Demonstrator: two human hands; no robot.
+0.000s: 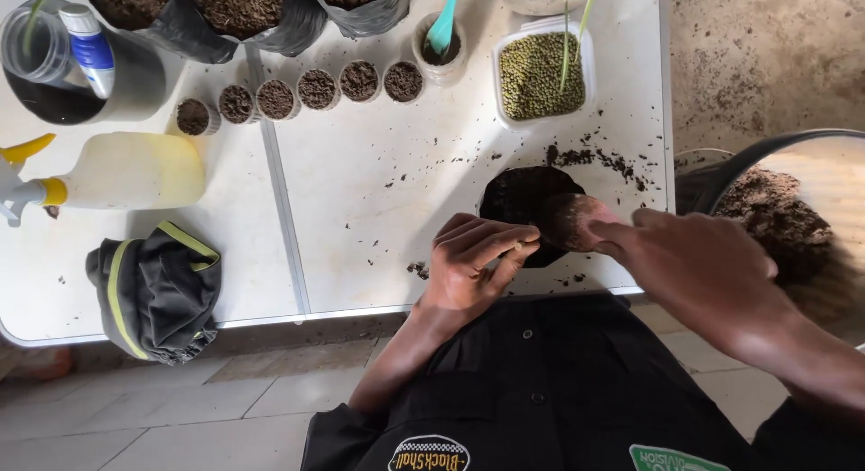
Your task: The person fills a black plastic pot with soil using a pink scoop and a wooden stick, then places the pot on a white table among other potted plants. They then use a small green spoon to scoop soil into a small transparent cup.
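I log small black soft plastic soil-filled pot (527, 201), frame centre: floppy, light, spill-prone; grip rim. Left hand (473, 259) pinches rim; right hand (694, 259) cups soil.

Bright, even daylight; the white table (360, 192) glares mildly. The right hand (694, 264) is motion-blurred, as is the soil bucket (793, 228) beside it. Edges bow from wide-angle distortion.

— How is your left hand (473, 259) set?
— Knuckles up, fingers (491, 241) curled inward in a loose fist, thumb tucked under, wrist bent, forearm running back toward my chest.
— And your right hand (694, 255)?
— It reaches across from the right, back facing up, fingertips (586, 226) blurred, close beside my left fingers.
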